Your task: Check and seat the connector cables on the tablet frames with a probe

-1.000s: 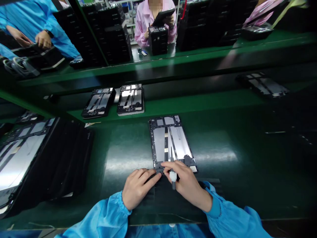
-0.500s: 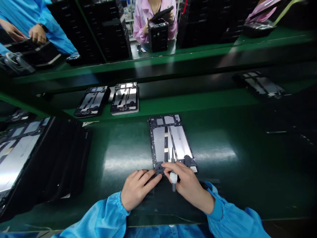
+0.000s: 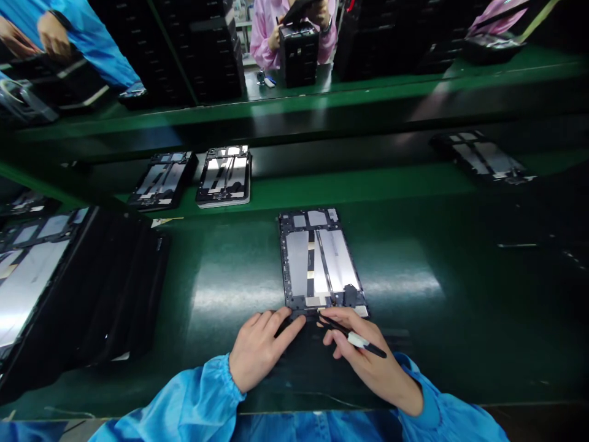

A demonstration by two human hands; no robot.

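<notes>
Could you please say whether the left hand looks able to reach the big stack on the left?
Probably yes: only green tabletop shows between the left hand, resting at the near edge of the opened tablet, and the big stack.

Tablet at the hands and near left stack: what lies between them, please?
Between the tablet and the stack, the head view shows shiny green tabletop, reflecting light.

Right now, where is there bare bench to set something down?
Left of the tablet, bare bench reaches the stack; right of it, more, up to an area too dim to judge. Crowded: the tablet's near edge, where the left hand rests and the right hand holds a tool.
</notes>
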